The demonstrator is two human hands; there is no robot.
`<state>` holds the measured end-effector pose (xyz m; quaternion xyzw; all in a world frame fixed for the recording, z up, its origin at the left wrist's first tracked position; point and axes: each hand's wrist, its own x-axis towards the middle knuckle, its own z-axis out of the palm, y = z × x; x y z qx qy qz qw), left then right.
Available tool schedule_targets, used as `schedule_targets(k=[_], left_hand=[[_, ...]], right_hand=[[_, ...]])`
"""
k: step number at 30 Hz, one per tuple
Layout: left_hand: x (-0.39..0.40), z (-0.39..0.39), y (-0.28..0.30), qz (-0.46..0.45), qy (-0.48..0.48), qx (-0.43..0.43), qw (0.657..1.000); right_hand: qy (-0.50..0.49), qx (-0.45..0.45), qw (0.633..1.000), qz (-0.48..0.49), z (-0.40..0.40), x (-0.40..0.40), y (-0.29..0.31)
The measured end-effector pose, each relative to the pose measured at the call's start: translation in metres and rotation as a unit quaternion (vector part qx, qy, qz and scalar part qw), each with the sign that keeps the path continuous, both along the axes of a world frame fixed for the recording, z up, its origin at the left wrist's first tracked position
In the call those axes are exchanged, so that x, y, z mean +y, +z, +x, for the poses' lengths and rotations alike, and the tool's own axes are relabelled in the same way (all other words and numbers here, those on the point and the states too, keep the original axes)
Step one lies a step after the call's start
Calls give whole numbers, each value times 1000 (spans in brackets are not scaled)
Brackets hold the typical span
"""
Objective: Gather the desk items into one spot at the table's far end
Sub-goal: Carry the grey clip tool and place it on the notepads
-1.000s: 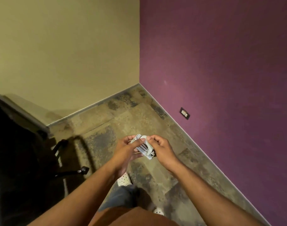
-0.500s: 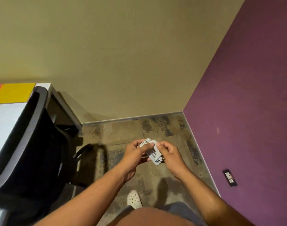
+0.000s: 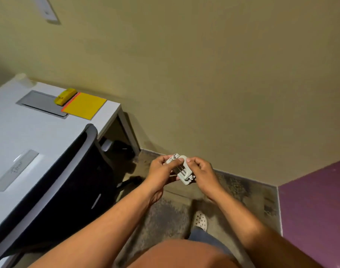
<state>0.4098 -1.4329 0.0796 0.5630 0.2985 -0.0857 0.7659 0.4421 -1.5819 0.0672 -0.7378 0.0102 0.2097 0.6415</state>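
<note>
We hold the grey punch [image 3: 181, 170] in mid-air over the floor, left hand [image 3: 161, 171] and right hand [image 3: 202, 174] both clamped on its ends. The table [image 3: 20, 132] lies at ten o'clock, with the yellow pad [image 3: 84, 106] and stapler [image 3: 65, 96] at its far end. We should carry the punch level and set it beside the pad.

Table [image 3: 14, 132] cut off at left (chair [image 3: 55, 190] too).
</note>
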Motion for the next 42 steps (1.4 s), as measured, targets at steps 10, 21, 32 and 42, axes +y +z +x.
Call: schedule_targets(k=[10, 21, 32, 42], left_hand=[[82, 114, 39, 35, 181, -6, 983], [243, 210, 87, 104, 318, -34, 942], [390, 224, 87, 224, 325, 1, 919], [489, 225, 27, 386, 277, 67, 877]], right_hand=[[184, -24, 983, -3, 169, 102, 33], [288, -55, 955, 39, 274, 288, 60], [375, -116, 919, -18, 309, 449, 78], [441, -127, 884, -86, 348, 603, 28]])
